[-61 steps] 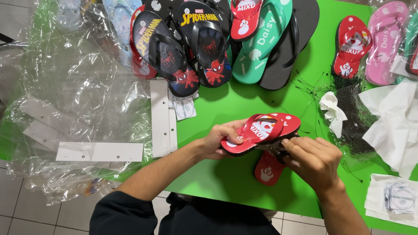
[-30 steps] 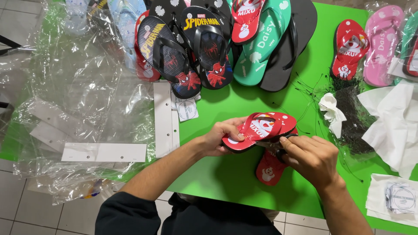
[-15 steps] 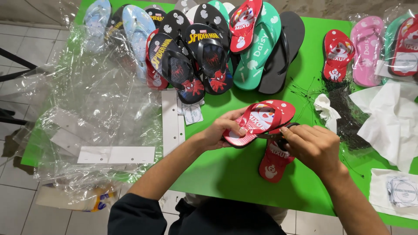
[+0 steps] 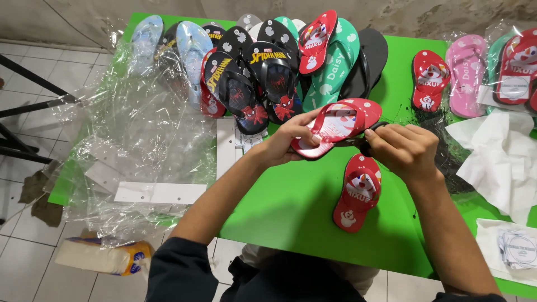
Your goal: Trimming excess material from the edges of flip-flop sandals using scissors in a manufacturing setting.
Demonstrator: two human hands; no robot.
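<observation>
Left hand (image 4: 291, 142) grips the near end of a small red sandal (image 4: 337, 126), fingers curled under its sole, thumb on top; the sandal is held tilted above the green table (image 4: 291, 207). Right hand (image 4: 404, 150) is closed around a dark tool (kind not clear) (image 4: 373, 130) at the sandal's right edge. A matching red sandal (image 4: 357, 193) lies flat on the table just below the right hand. Far side: a heap of black, blue and green sandals (image 4: 263, 67). Left: clear plastic bags (image 4: 140, 140). Right: white tissue paper (image 4: 498, 151).

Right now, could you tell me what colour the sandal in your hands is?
Red, as the head view shows: the sandal.
</observation>
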